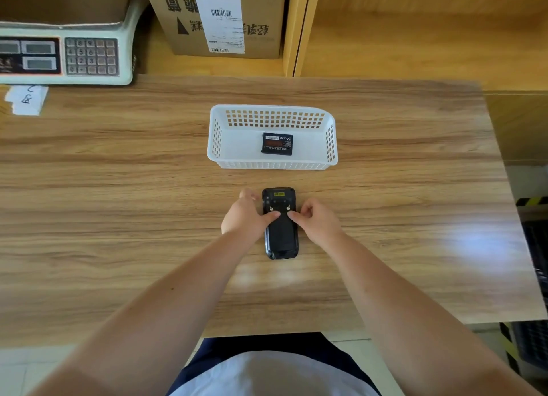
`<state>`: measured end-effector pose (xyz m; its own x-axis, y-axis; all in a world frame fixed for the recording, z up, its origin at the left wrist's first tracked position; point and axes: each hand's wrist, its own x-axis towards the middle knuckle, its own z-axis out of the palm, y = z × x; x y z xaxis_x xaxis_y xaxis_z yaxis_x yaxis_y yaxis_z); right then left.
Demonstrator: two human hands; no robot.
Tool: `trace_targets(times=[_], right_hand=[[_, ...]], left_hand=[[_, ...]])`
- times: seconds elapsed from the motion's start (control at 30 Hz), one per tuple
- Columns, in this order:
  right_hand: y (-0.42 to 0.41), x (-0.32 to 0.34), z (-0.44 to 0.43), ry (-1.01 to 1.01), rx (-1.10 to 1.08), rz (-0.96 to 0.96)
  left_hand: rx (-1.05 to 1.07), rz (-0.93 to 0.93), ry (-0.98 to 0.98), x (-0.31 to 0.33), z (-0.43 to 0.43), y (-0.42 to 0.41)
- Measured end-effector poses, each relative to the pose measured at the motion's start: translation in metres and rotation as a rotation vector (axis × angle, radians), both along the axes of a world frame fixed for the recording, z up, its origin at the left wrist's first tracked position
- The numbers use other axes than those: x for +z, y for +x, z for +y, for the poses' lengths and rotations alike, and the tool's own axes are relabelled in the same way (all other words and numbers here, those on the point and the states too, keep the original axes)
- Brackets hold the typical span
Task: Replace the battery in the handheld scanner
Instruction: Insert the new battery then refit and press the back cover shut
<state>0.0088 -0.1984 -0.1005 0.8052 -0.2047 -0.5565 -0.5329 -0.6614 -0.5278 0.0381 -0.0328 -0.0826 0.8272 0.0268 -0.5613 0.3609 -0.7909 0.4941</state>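
The black handheld scanner [280, 235] lies face down on the wooden table [118, 202], back cover on, two small latches showing near its top. My left hand [244, 216] rests at its left side, thumb tip pressing the back just below the left latch. My right hand [315, 217] sits at its right side, fingers curled, thumb tip touching below the right latch. Neither hand lifts the scanner. A black battery [277, 144] lies flat inside the white perforated basket [332, 140] farther back on the table.
A weighing scale [68, 54] with a keypad stands at the back left, a paper note [26, 99] in front of it. A cardboard box [219, 19] stands behind the table on a shelf. The table's right edge runs near black crates [533, 247].
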Motion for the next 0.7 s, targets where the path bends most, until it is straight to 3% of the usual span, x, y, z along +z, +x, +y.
trace_targets(times=[0.47, 0.6, 0.7], right_hand=[[0.007, -0.004, 0.002, -0.203, 0.154, -0.011], [0.004, -0.002, 0.001, -0.15, 0.192, -0.014], [-0.011, 0.004, -0.001, -0.065, 0.236, -0.137]], left_hand=[[0.015, -0.035, -0.008, -0.014, 0.0, -0.003], [-0.05, -0.037, -0.035, -0.013, 0.005, -0.002], [-0.135, -0.088, -0.079, -0.008, 0.012, -0.016]])
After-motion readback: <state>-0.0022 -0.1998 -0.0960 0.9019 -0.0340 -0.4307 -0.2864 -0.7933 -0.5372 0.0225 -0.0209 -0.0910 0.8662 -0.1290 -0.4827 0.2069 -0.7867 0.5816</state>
